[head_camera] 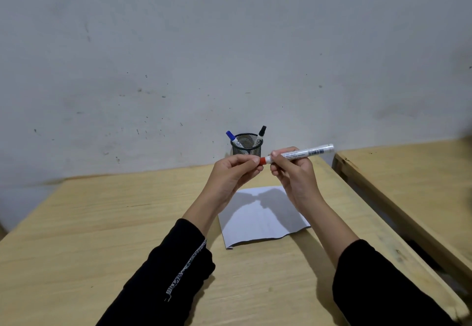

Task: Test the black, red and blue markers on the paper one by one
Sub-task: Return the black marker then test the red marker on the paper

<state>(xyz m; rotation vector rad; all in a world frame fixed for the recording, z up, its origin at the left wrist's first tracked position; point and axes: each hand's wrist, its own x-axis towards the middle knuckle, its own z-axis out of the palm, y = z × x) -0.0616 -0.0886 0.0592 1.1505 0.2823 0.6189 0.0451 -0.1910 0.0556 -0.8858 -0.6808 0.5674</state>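
— What is held above the pale wooden counter [127, 223]?

— A white-barrelled marker with a red cap [298, 154] is held level in the air, its red end pointing toward the person's left. The barrel is wrapped by the right hand [293, 172], so that grip is closed around the marker near its capped end. The red cap is pinched by the fingertips of the left hand [235, 172]; that grip is narrow and closed on the cap. Whether the cap is fully seated or partly pulled cannot be told.

— Where are the other two markers?

— They are stood in a round black wire-mesh pen cup [247, 145], which is set at the far edge of the counter against the grey, scuffed wall [229, 45]. The white marker with a blue cap [233, 138] is leaned toward the left rim, and the white marker with a black cap [260, 134] is leaned toward the right rim. Both are seen cap upward.

— And the paper?

— A white rectangular sheet of paper [263, 218] is laid flat on the counter, below the raised hands and nearer than the cup. The shadows of both hands are cast on it. Its near edge is slightly curled. Marks on it cannot be made out.

— Is anything else seen?

— Black sleeves [163, 274] are worn on both forearms, and a second pale wooden surface [408, 172] is seen just to the right, separated by a gap.
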